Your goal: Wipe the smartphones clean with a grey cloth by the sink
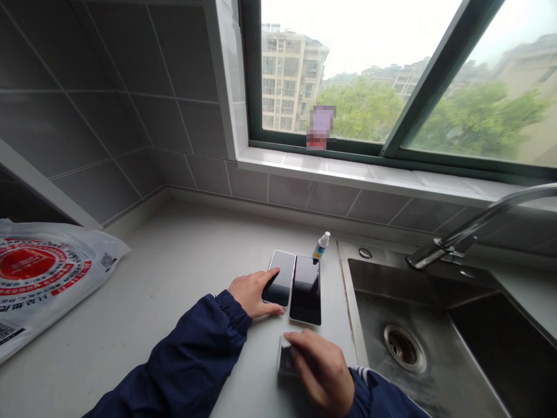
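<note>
Two dark-screened smartphones lie side by side on the counter. My left hand [252,295] holds the left smartphone [282,278] from its left side, the index finger over the screen and the thumb by its lower edge. The right smartphone [305,293] lies flat, untouched by either hand. Below it, my right hand [322,368] pinches a small grey flat piece with a pale edge [285,359]; its kind is unclear, and my fingers cover part of it. A small white-capped spray bottle [321,246] stands just behind the right smartphone.
To the right is a steel sink [374,313] with a drain and a chrome faucet [461,232] arching over it. A white plastic bag [47,273] with red print sits on the left of the pale counter [183,249]. Tiled wall and windowsill [348,170] bound the back.
</note>
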Demonstrator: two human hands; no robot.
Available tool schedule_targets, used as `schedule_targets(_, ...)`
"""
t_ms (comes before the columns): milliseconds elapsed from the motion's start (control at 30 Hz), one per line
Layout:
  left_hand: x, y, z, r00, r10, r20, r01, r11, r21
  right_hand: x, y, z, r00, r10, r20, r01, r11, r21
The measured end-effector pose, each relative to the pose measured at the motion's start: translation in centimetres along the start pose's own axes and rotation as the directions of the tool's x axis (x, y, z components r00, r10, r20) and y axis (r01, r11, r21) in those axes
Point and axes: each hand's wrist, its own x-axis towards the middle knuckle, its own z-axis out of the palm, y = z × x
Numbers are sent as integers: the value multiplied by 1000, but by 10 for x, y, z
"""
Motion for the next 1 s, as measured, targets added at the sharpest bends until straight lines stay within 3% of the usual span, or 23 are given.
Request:
schedule_targets(200,-1,1,-3,1000,-12,16,12,1000,17,8,16,-16,948,251,-196,-270,960,-76)
schedule_targets(400,-2,2,-7,999,-14,32,11,997,81,12,43,-29,865,429,-262,-486,845,-221)
schedule_targets(567,0,4,-7,1000,-18,10,17,996,83,11,52,-30,833,494,-249,-548,798,-252)
schedule_targets(800,-3,13,8,981,85,-173,-90,996,-25,12,51,-27,788,575,-221,-610,778,-148)
schedule_targets(1000,-5,17,21,970,219,-103,-218,976,24,13,62,-23,756,629,-181,-631,774,59)
